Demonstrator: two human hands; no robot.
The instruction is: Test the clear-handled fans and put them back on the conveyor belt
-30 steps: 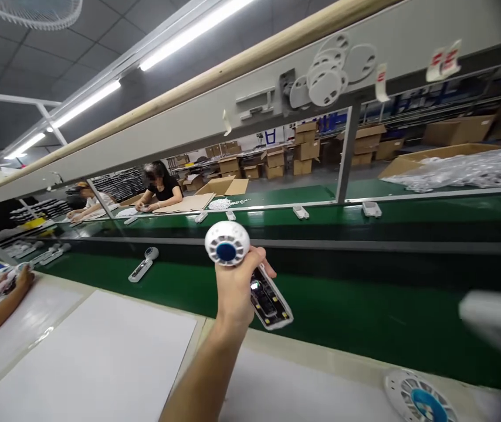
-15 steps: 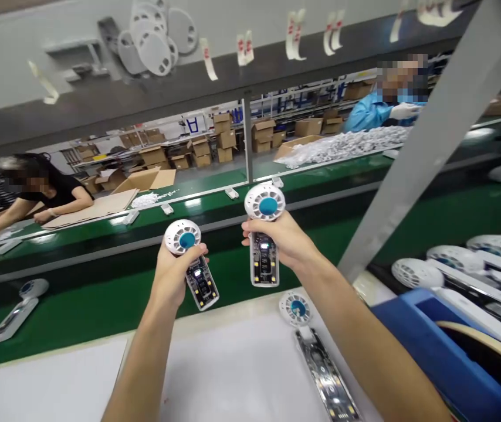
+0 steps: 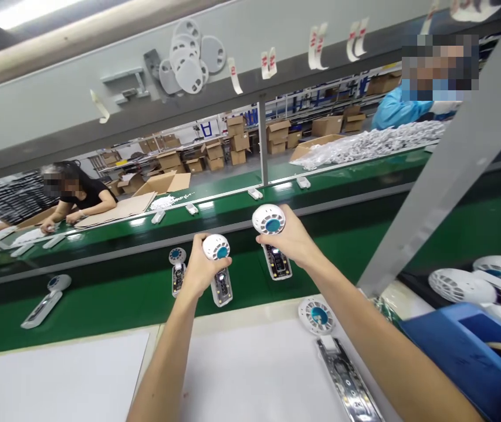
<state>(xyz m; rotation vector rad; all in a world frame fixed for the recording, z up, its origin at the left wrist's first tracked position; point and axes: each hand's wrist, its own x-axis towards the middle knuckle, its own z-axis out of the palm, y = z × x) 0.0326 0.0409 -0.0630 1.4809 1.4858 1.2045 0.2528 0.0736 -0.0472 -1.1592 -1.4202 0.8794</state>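
— Workshop all around, with cardboard boxes [image 3: 237,140] stacked beyond the green belt [image 3: 114,310]. And from the left?

— Lying slantwise on the green belt, a white fan [image 3: 41,308]. In front of the belt, a white sheet [image 3: 57,381]. Beyond the belt, a co-worker in black [image 3: 90,199], bent toward some white pieces [image 3: 30,235].

— Next along?

— On the belt again, another fan [image 3: 178,275], circuit board bare, just beside the left hand [image 3: 200,266].

— Grip of that hand?

— Closed round the neck of a white-headed fan [image 3: 215,246], thumb across the front, dark board showing below with a small glow. Held above or against the belt; impossible to tell which.

— And the right hand [image 3: 292,237]?

— Likewise clasping, round the neck of a matching fan [image 3: 268,220], teal hub outward, lit board hanging down over the belt.

— Farther right?

— In front of the belt, an opened fan [image 3: 347,378] near the right forearm, head end toward the belt. Beyond the belt, a heap of pale parts [image 3: 373,140], then a co-worker in blue [image 3: 393,111]. In front of the belt's right end, a blue holder [image 3: 453,351], with white fan heads [image 3: 457,285] just behind.
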